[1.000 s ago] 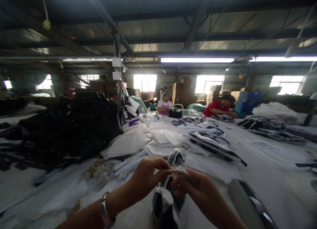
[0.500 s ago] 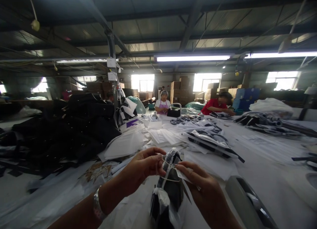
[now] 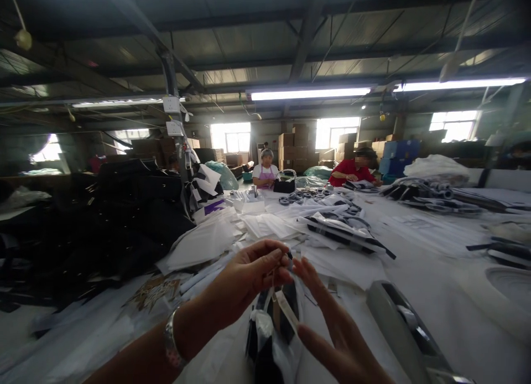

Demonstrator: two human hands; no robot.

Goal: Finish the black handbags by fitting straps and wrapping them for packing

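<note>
My left hand (image 3: 249, 276) is closed in a pinch on a thin string with a pale paper tag (image 3: 287, 309) hanging from it, held just above a black bag (image 3: 271, 340) partly wrapped in clear plastic. My right hand (image 3: 332, 331) is beside it with the fingers stretched out and apart, its fingertips close to the string near my left thumb. A metal bracelet (image 3: 171, 340) is on my left wrist. The bag stands on the white table between my forearms.
A heap of black bags (image 3: 108, 218) fills the left. White paper sheets (image 3: 215, 237) and packed straps (image 3: 344, 229) cover the table's middle. A grey curved object (image 3: 398, 323) lies at the right. Two people (image 3: 265, 174) work at the far end; cardboard boxes stand behind them.
My right hand has let go of the tag and spread its fingers, dropping lower. My left hand keeps the pinch on the string. The view has shifted slightly to the right.
</note>
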